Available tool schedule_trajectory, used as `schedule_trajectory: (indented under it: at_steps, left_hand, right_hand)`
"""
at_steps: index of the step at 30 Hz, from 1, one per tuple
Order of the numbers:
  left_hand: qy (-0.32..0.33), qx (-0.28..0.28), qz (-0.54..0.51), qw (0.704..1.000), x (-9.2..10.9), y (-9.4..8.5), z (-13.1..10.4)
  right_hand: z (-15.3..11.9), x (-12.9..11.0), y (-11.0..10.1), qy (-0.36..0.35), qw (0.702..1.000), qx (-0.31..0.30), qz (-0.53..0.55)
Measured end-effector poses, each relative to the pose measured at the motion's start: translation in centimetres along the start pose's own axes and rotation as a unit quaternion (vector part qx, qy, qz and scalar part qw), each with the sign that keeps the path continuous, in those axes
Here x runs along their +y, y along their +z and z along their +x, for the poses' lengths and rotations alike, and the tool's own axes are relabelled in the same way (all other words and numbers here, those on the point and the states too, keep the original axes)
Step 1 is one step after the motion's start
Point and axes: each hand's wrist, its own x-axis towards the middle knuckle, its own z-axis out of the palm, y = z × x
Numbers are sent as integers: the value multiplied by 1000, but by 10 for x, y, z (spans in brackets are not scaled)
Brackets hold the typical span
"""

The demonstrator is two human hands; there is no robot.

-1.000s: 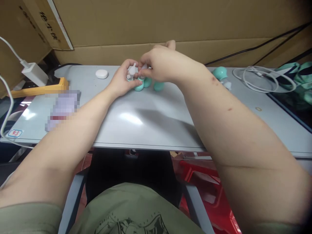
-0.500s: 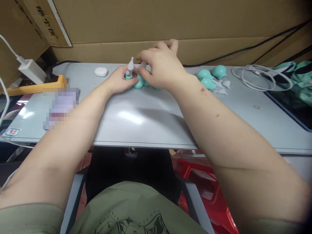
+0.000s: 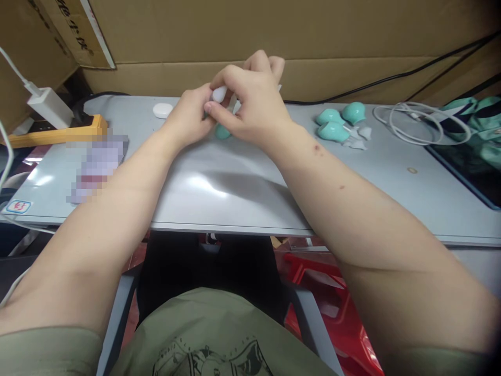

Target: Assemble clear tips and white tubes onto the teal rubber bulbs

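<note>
My left hand (image 3: 191,116) is closed around a small squeeze-bulb nasal aspirator, mostly hidden by the fingers, with only a sliver of turquoise showing. A white, rounded translucent cap (image 3: 219,94) sits at its top, between the thumb and forefinger of my right hand (image 3: 252,99). The other right-hand fingers are raised and bent. I cannot tell whether the cap is fully seated. Just below both hands, a turquoise bulb (image 3: 223,131) rests on the table (image 3: 235,209), partly covered by the right hand.
Several turquoise bulbs (image 3: 332,131) lie on the right beside translucent grey-white pieces (image 3: 356,138). Farther right are a coiled white cable (image 3: 420,125) and a dark tablet (image 3: 465,172). A white case (image 3: 162,110) and a yellow power strip (image 3: 58,134) stand left. Cardboard (image 3: 293,31) walls the back.
My right hand has moved left and up, bringing its thumb and forefinger to the aspirator's top. The pointed nozzle seen upright beside my left hand no longer shows; a rounded white cap appears there.
</note>
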Motion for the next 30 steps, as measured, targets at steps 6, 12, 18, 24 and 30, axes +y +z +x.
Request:
schedule_trajectory:
  at_steps: [6,12,18,24,30]
  left_hand:
    - [53,38,30,997,8,-7,0]
    - [139,60,66,986,21,-14,0]
    - [136,53,83,986,22,-20,0]
    - [138,43,59,988,26,-18,2]
    - [146,35,26,988,37,-12,0]
  right_hand:
    - [-4,-14,-4,9,1000,-17,19]
    - [-15,-36,-11,44,975,-71,206]
    - [-3,-11,-11,80,934,-7,348]
    - [-4,4,-5,59,864,93,492]
    - [-33,-22,-10,166,867,-25,469]
